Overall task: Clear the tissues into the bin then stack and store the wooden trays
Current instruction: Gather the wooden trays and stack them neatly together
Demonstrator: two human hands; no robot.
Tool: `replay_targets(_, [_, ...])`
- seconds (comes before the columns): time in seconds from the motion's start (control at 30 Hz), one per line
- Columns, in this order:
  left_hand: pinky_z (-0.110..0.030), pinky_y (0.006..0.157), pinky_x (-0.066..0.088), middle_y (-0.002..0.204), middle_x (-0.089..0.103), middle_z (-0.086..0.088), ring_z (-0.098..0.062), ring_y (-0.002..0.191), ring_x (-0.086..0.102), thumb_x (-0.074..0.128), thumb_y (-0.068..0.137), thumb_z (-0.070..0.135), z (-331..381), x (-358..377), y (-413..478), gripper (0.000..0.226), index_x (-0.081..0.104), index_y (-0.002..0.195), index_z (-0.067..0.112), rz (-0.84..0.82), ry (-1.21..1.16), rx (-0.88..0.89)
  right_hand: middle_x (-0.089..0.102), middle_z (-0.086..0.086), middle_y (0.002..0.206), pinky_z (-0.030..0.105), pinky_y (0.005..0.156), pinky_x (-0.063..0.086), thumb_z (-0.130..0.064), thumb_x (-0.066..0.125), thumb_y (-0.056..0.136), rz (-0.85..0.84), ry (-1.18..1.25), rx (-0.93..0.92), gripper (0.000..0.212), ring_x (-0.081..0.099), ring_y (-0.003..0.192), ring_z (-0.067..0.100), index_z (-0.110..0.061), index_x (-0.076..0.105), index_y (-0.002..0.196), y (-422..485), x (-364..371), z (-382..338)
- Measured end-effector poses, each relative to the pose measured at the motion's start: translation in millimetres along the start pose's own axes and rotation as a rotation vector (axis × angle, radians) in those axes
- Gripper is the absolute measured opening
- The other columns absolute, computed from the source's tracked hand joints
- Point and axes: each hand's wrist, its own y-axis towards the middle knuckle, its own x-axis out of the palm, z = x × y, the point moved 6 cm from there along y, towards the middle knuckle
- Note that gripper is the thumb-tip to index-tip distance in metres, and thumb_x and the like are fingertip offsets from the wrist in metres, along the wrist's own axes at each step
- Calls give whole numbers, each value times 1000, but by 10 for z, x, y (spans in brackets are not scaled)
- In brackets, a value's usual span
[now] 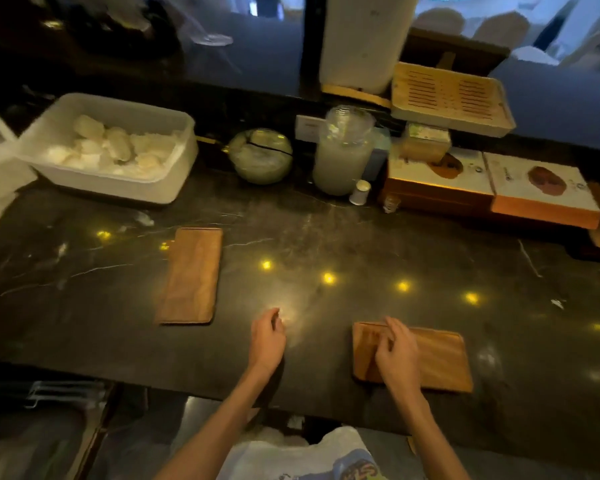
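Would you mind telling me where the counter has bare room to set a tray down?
Bare counter lies between the left wooden tray and the right wooden tray, and right of the latter. The back edge is crowded: white tub, jar, boxes.

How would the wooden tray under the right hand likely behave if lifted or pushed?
The wooden tray looks flat and rigid, so it should lift without flexing. It lies flat on the polished counter, so a push would probably slide it, not tip it. The right hand spans one end.
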Motion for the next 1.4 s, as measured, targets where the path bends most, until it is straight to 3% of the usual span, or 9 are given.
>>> replay_targets(0.2, [-50, 106, 39, 131, 53, -20, -37, 125, 46, 46, 98, 15, -593, -1674, 529, 36, 52, 133, 6, 350, 84, -185, 59, 10, 132, 24, 102, 39, 1, 48, 93, -396, 163, -96, 41, 55, 121, 19, -8, 56, 132, -77, 1541, -1441])
replay_targets(0.37, [-44, 104, 42, 126, 60, -24, -39, 121, 52, 55, 94, 17, -967, -2018, 800, 37, 55, 126, 0, 222, 51, -364, 53, 17, 137, 35, 96, 47, 1, 49, 94, -668, 395, 233, 50, 55, 121, 27, -1, 40, 143, -221, 2546, -1861])
replay_targets(0.5, [-43, 95, 51, 116, 65, -24, -39, 111, 61, 64, 83, -1, -1025, -1944, 791, 35, 59, 118, -5, 211, -310, -412, 66, 17, 115, 28, 82, 53, -5, 53, 94, -770, 494, 345, 31, 62, 93, 15, -4, 56, 125, -331, 2796, -1946])
replay_targets(0.73, [-42, 76, 54, 112, 58, -15, -27, 95, 59, 45, 95, -8, -754, -1732, 794, 31, 46, 121, 9, 160, -827, -342, 67, 9, 95, 31, 76, 56, -19, 57, 96, -718, 629, 359, 50, 65, 84, 19, -9, 38, 141, -57, 2466, -1860])
replay_targets(0.97, [-43, 88, 58, 116, 66, -12, -24, 107, 65, 52, 97, 12, -161, -1281, 876, 21, 65, 113, 15, -76, -556, -103, 57, 17, 132, 43, 86, 52, -23, 55, 97, -345, 944, 420, 37, 62, 103, 25, -14, 49, 132, 410, 1235, -1071])
replay_targets(1.1, [-17, 63, 54, 103, 71, -8, -8, 86, 68, 59, 95, 23, 214, -553, 692, 25, 60, 117, 10, -184, -523, -86, 61, 16, 126, 39, 74, 55, -12, 57, 95, -149, 772, 388, 46, 64, 101, 29, -12, 46, 140, 390, 393, -368])
replay_targets(1.2, [-28, 73, 57, 110, 69, -9, -18, 98, 68, 63, 92, 24, 379, 102, 389, 37, 52, 125, 13, -308, -581, -157, 61, 11, 118, 31, 66, 56, -11, 56, 95, -36, 728, 412, 48, 65, 88, 19, -11, 43, 142, 229, -87, 155])
replay_targets(1.3, [-26, 78, 56, 108, 66, 5, -10, 98, 65, 57, 95, 12, 487, 665, 71, 44, 46, 136, 22, -391, -449, -105, 57, 15, 129, 53, 88, 52, -10, 53, 97, 49, 607, 445, 49, 61, 110, 37, -11, 41, 144, 103, -437, 671])
replay_targets(1.4, [-32, 89, 56, 104, 67, 10, -14, 104, 65, 53, 95, 6, 568, 1085, -171, 38, 55, 131, 18, -397, -290, -58, 55, 10, 135, 57, 102, 45, -1, 50, 96, 74, 537, 430, 52, 51, 125, 42, -12, 39, 146, 66, -670, 1057])
